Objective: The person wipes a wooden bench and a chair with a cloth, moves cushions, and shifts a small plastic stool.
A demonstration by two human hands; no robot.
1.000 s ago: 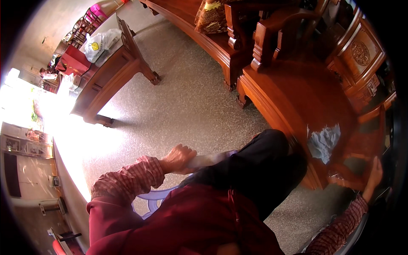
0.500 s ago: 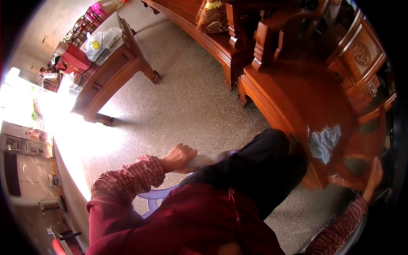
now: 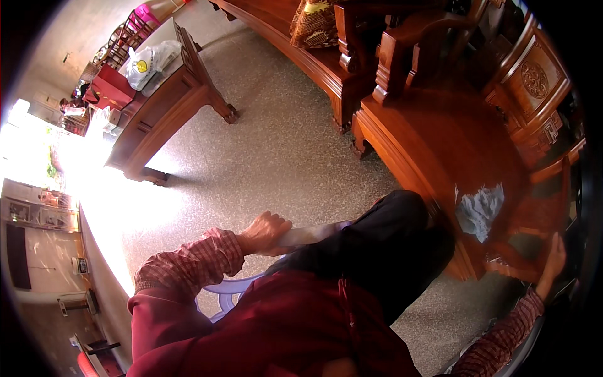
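Observation:
My left hand (image 3: 265,231) is closed around a pale, long, partly see-through thing (image 3: 304,235) that lies along my dark-trousered thigh; its exact kind is hard to make out. Out at the far right, my right hand (image 3: 553,259) reaches beside the curved wooden armrest (image 3: 524,270) of a carved chair, its fingers stretched out and nothing visible in them. A crumpled grey-blue cloth (image 3: 480,210) lies on the red-brown wooden seat (image 3: 452,144), between my knee and that armrest.
A lavender plastic seat (image 3: 229,288) shows under me. Ahead stands a long wooden bench (image 3: 286,34) with a patterned cushion (image 3: 314,25). At the left, a wooden table (image 3: 164,103) bears a red bag (image 3: 112,87) and a white plastic bag (image 3: 146,66). Speckled floor (image 3: 270,138) lies between.

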